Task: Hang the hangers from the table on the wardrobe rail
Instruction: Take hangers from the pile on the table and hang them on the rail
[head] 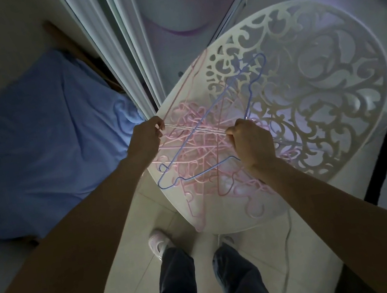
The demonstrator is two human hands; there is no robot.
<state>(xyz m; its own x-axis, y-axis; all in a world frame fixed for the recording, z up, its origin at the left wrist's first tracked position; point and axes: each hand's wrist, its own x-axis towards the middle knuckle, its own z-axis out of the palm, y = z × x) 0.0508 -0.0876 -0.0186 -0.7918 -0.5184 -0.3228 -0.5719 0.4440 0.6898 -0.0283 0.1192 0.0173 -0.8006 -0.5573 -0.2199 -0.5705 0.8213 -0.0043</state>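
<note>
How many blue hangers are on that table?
2 that I can see. One blue hanger lies toward the table's middle, the other near its front edge, over the pink pile, which may hide more.

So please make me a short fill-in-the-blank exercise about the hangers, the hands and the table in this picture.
1. Most hangers in the tangled pile are ____ in colour.
2. The large hanger lying on top of the pile is ____.
3. The round table has a ____ cut-out pattern.
4. The left hand and right hand stretch thin white hangers ____ them.

Missing words: pink; blue; swirling; between
</note>
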